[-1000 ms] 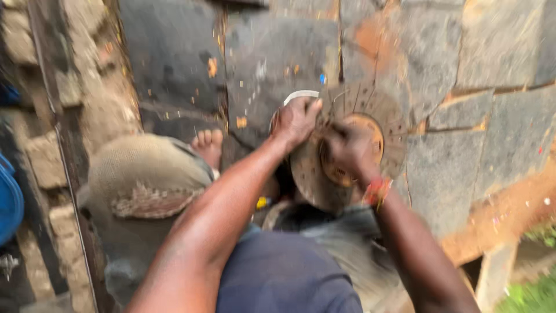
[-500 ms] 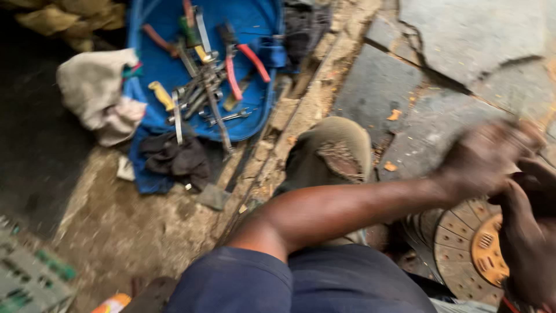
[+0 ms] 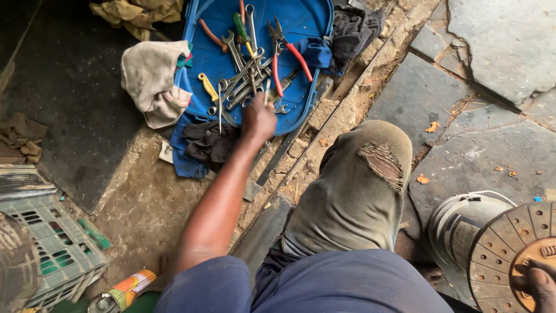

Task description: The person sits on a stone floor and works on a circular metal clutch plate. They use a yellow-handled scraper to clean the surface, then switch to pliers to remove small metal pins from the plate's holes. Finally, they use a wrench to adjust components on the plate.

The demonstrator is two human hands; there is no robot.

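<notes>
My left hand (image 3: pixel 258 119) reaches out over the near edge of a blue plastic tray (image 3: pixel 301 23) and rests on the wrenches (image 3: pixel 243 75) lying in it. Its fingers are hidden under the hand, so a grip cannot be made out. Red-handled pliers (image 3: pixel 289 52) and a yellow-handled tool (image 3: pixel 207 86) lie in the same tray. At the bottom right, my right hand (image 3: pixel 536 284) holds the hub of a rusty round clutch disc (image 3: pixel 498 243). The disc sits on a grey metal drum (image 3: pixel 457 220).
My bent knee in torn grey trousers (image 3: pixel 370 174) fills the middle. A beige cloth (image 3: pixel 153 81) and a dark rag (image 3: pixel 208 142) lie beside the tray. A green crate (image 3: pixel 52 249) and a spray can (image 3: pixel 124 290) are at the bottom left. Cracked stone slabs (image 3: pixel 498 52) lie to the right.
My view has swung left from the disc to the tool tray. My left hand left the disc and stretched out to the wrenches. My right hand stays on the disc.
</notes>
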